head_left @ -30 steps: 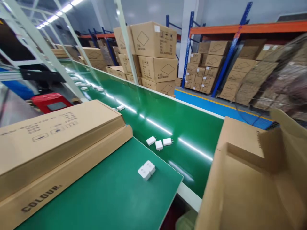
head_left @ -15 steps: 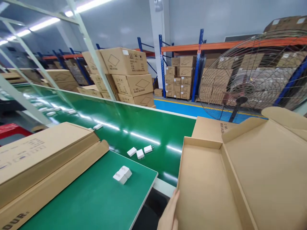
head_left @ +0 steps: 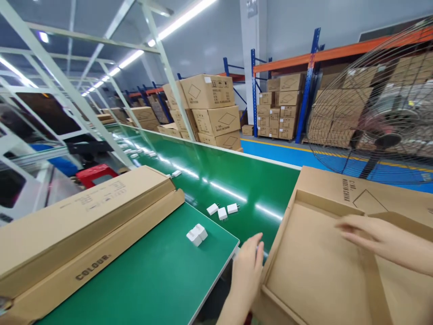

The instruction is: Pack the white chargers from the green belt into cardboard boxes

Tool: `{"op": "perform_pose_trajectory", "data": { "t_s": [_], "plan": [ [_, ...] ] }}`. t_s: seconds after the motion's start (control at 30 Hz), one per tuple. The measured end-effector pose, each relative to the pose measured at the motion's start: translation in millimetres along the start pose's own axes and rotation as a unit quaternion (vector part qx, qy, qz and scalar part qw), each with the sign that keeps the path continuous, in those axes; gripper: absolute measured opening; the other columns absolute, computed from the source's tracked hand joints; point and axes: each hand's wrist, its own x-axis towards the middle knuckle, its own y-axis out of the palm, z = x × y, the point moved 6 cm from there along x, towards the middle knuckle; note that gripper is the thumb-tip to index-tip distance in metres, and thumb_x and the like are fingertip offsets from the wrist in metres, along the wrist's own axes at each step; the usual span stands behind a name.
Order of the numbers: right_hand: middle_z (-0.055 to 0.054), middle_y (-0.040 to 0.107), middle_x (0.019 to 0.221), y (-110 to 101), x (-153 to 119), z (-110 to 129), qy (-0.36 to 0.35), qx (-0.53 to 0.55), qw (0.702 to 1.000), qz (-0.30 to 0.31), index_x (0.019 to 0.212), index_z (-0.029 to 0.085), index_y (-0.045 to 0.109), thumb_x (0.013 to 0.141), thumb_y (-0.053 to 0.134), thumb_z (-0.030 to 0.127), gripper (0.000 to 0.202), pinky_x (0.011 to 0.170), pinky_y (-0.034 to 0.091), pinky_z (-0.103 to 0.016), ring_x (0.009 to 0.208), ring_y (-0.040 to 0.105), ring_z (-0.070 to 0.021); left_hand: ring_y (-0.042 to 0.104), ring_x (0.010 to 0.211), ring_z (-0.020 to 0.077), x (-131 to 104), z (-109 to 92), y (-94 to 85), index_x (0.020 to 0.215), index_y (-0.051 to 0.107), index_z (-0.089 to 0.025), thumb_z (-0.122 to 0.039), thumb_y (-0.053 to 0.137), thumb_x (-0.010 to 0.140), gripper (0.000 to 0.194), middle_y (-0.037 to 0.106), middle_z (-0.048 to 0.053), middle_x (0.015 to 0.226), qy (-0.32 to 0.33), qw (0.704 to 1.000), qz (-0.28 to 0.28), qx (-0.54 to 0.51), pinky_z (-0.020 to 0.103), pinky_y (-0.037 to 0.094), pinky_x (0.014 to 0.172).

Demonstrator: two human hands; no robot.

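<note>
An open cardboard box (head_left: 324, 262) lies at the right, its lid folded outward and nothing inside the visible tray. My left hand (head_left: 248, 264) is raised just beside the box's left wall, fingers apart and holding nothing. Over the inside of the box, near its right wall, my right hand (head_left: 367, 230) reaches in from the right. Its fingers are stretched out, with nothing between them. Two white charger plugs (head_left: 196, 234) stand side by side on the green board (head_left: 152, 275). Several more white chargers (head_left: 222, 213) lie on the green conveyor belt (head_left: 257, 180) behind.
A long, partly closed carton (head_left: 91, 212) covers the board's left side. Under the open box is a large printed carton (head_left: 321, 180). Beyond the belt stand stacked cartons (head_left: 216, 115), storage racks (head_left: 307, 90) and a big wire-cage fan (head_left: 385, 135). A red stool-like object (head_left: 96, 175) sits at left.
The view has turned left, so things appear shifted right. My left hand has come off the box's edge and risen. My right hand has entered over the box, whose lid has swung down to the right.
</note>
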Motion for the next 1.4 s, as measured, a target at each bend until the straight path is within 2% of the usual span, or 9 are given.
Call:
{"op": "perform_pose_trajectory", "data": {
  "t_s": [0.1,0.27,0.4,0.53,0.7,0.87,0.97,1.07,1.4],
  "plan": [
    [-0.005,0.064,0.1,77,73,62,-0.092,-0.019,0.977,0.191,0.105,0.026,0.061,0.086,0.052,0.029,0.021,0.081,0.046,-0.031,0.09,0.06,-0.0176,0.058,0.101,0.0185,28,10,-26.6,0.115,0.054,-0.018,-0.025,0.029,0.091,0.036,0.062,0.008,0.111,-0.052,0.987,-0.038,0.149,0.029,0.046,0.086],
    [-0.01,0.056,0.115,211,158,129,-0.116,-0.045,0.968,0.216,0.114,0.014,0.054,0.084,0.057,0.025,0.032,0.089,0.043,-0.041,0.104,0.054,-0.022,0.059,0.096,0.0242,83,48,-34.0,0.107,0.059,-0.01,-0.016,0.031,0.086,0.035,0.065,0.013,0.093,-0.127,0.926,-0.059,0.35,0.04,0.037,0.095],
    [-0.01,0.049,0.124,270,174,141,-0.135,-0.05,0.967,0.212,0.12,0.017,0.05,0.086,0.056,0.028,0.036,0.09,0.043,-0.046,0.11,0.049,-0.0245,0.059,0.097,0.0266,117,89,-18.1,0.11,0.058,-0.005,-0.013,0.035,0.082,0.037,0.066,0.017,0.093,-0.179,0.897,-0.065,0.4,0.046,0.016,0.107],
    [-0.008,0.048,0.126,293,179,138,-0.173,-0.042,0.96,0.215,0.119,0.021,0.051,0.086,0.056,0.028,0.034,0.092,0.041,-0.044,0.114,0.046,-0.0243,0.061,0.094,0.029,142,118,-4.2,0.102,0.061,-0.001,-0.011,0.037,0.081,0.034,0.065,0.021,0.093,-0.228,0.887,-0.014,0.401,0.047,0.021,0.103],
    [-0.007,0.056,0.11,297,205,116,-0.14,-0.043,0.964,0.223,0.105,0.015,0.057,0.085,0.057,0.027,0.023,0.084,0.046,-0.041,0.098,0.055,-0.0203,0.059,0.097,0.0265,145,106,-21.8,0.1,0.06,-0.007,-0.015,0.045,0.078,0.027,0.063,0.016,0.095,-0.211,0.907,0.004,0.365,0.038,0.038,0.089],
    [-0.006,0.055,0.11,294,226,121,-0.148,0.016,0.963,0.224,0.108,0.015,0.055,0.083,0.059,0.024,0.027,0.086,0.044,-0.041,0.098,0.054,-0.0198,0.057,0.091,0.0193,92,72,-105.8,0.109,0.054,-0.021,-0.029,0.043,0.08,0.032,0.057,0.006,0.098,-0.106,0.975,-0.041,0.191,0.03,0.045,0.077],
    [-0.006,0.055,0.114,308,228,150,-0.185,0.059,0.951,0.242,0.11,0.016,0.055,0.081,0.061,0.022,0.031,0.089,0.041,-0.041,0.103,0.052,-0.0205,0.057,0.089,0.0189,55,92,-167.5,0.104,0.054,-0.02,-0.034,0.044,0.076,0.033,0.056,0.006,0.102,-0.17,0.972,-0.089,0.134,0.03,0.046,0.075],
    [-0.006,0.058,0.112,327,227,179,-0.208,0.074,0.937,0.271,0.108,0.016,0.057,0.078,0.063,0.019,0.03,0.089,0.041,-0.041,0.104,0.053,-0.021,0.058,0.081,0.0196,31,124,-194.3,0.096,0.057,-0.02,-0.042,0.044,0.076,0.032,0.06,0.004,0.092,-0.244,0.957,-0.053,0.148,0.029,0.045,0.068],
    [0.002,0.066,0.096,340,222,206,-0.248,0.028,0.907,0.339,0.097,0.025,0.063,0.06,0.073,0.016,0.039,0.074,0.043,-0.024,0.092,0.06,-0.019,0.059,0.074,0.0151,14,163,-153.7,0.087,0.061,-0.021,-0.033,0.047,0.076,0.021,0.058,0.003,0.09,-0.262,0.951,0.058,0.153,0.025,0.042,0.067]
  ]
}}
